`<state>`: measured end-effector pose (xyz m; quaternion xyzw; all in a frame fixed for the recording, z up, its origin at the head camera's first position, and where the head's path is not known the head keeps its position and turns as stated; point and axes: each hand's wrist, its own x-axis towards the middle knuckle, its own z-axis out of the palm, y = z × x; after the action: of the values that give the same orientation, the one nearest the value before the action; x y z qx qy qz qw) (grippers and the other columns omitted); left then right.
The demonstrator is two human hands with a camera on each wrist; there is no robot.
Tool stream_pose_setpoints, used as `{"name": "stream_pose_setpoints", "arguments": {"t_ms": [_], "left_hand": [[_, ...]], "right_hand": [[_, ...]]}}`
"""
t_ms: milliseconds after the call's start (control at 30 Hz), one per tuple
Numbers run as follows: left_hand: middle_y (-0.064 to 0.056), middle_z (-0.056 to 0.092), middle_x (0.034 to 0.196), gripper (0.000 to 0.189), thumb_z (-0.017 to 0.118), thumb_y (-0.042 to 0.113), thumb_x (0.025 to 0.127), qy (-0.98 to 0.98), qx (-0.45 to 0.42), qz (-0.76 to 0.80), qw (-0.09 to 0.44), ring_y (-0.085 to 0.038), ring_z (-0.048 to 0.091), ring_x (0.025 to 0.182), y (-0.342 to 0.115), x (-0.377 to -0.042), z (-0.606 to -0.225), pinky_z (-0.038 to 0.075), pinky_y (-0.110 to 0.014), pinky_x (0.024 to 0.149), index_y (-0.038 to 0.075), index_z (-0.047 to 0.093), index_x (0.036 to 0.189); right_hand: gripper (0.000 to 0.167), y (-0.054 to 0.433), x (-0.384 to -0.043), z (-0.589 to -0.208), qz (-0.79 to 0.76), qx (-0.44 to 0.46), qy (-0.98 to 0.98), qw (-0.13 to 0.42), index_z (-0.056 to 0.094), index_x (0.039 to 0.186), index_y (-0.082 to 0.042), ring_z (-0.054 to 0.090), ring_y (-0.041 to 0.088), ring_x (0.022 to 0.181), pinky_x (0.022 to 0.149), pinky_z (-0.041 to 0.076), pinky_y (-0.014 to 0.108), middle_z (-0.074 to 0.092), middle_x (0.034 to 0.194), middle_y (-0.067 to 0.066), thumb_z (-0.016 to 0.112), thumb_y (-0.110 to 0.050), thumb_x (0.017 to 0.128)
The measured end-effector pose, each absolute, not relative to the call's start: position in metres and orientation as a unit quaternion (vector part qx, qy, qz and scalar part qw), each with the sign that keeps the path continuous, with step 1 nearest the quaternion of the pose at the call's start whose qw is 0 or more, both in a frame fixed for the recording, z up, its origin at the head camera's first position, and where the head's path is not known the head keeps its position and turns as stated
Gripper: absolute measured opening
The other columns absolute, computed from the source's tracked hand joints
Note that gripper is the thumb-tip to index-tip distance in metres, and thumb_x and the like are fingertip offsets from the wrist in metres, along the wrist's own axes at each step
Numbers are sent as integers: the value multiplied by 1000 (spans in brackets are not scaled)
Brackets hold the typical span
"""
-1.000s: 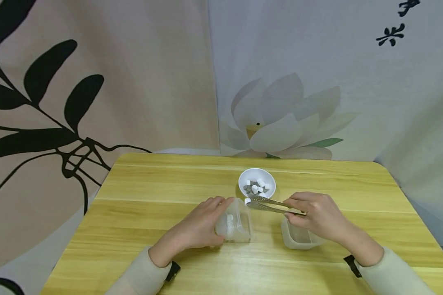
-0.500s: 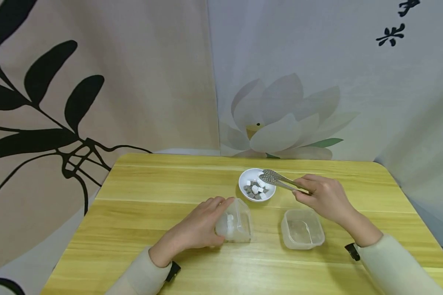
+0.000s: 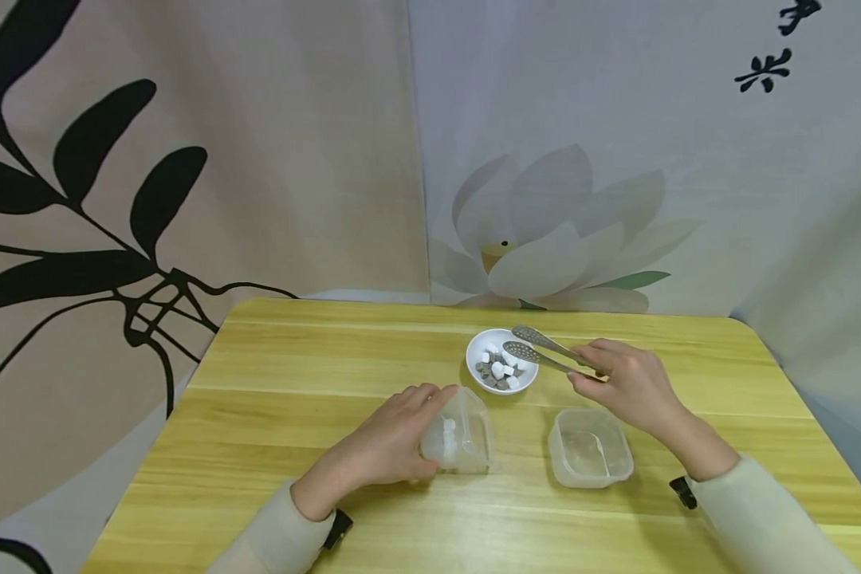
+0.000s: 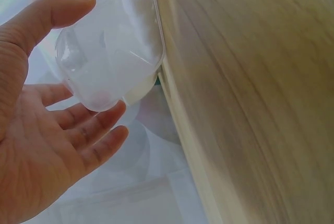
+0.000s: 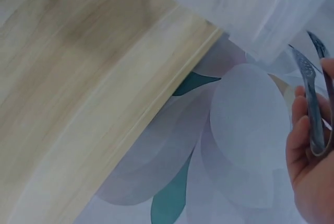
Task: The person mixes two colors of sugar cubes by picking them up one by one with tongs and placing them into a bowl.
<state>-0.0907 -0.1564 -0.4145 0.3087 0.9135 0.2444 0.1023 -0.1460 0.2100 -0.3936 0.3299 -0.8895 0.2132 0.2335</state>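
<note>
My left hand (image 3: 387, 438) holds a clear plastic container (image 3: 473, 430) tipped on its side, thumb and fingers at its edges. White cubes (image 4: 142, 18) sit in a row inside it, seen through the plastic in the left wrist view. With my right hand (image 3: 627, 383) I hold metal tongs (image 3: 556, 351), their perforated tips spread apart over the right side of a white bowl (image 3: 471, 359). The bowl contains several white cubes (image 3: 498, 370) and grey pieces (image 3: 501, 384). Nothing shows between the tips.
A second clear plastic container (image 3: 590, 478) stands upright on the wooden table (image 3: 294, 359), in front of my right hand. Behind the table's far edge hangs a curtain (image 3: 316, 159) printed with leaves and a lotus.
The tongs, which held a white cube beside the tipped container, have moved back and right over the bowl. Their tips have spread without the cube. My left hand stays put.
</note>
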Motion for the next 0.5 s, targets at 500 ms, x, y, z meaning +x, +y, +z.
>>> {"name": "stream_pose_setpoints", "arguments": {"t_ms": [500], "left_hand": [[-9,51,144,105,88,20,74,913,314,243,94,-28,50,131,-157,-91,-415,42,-49,113,9,33,163]], "right_hand": [[26,208,-135,-397,209,339,-895,199,76,108,-11,63,7,71,53,50,25,75,98,-2,79,-14,82]]}}
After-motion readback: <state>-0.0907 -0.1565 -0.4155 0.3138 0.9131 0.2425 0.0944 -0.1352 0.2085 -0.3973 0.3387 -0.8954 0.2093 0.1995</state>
